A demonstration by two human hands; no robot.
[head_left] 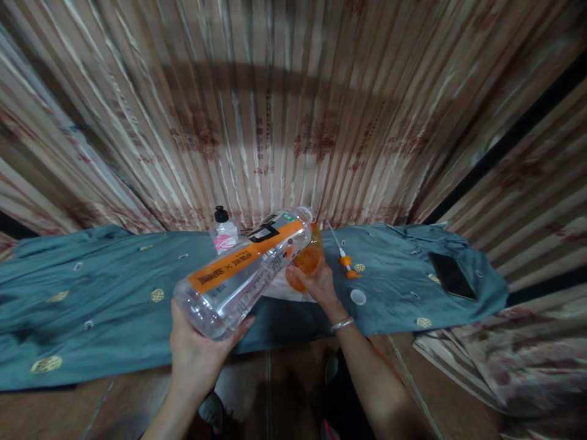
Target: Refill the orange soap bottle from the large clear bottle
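Note:
My left hand point(202, 348) grips the base of a large clear plastic bottle point(247, 275) with an orange and grey label. The bottle is tilted, its neck pointing up and right, over the mouth of an orange bottle point(308, 260). Around that orange bottle my right hand point(316, 282) is closed, low on its body. The two mouths look close together; whether they touch I cannot tell. Beneath the orange bottle lies a white cloth or paper point(287, 291). To its right rests an orange pump top point(346, 263) with a long clear tube, and a small white cap point(358, 297).
Behind the clear bottle stands a small bottle with a black cap point(221, 215) and pink label. A dark phone point(452, 275) lies toward the right end of the teal patterned cloth point(114, 293). A striped curtain point(275, 122) hangs close behind.

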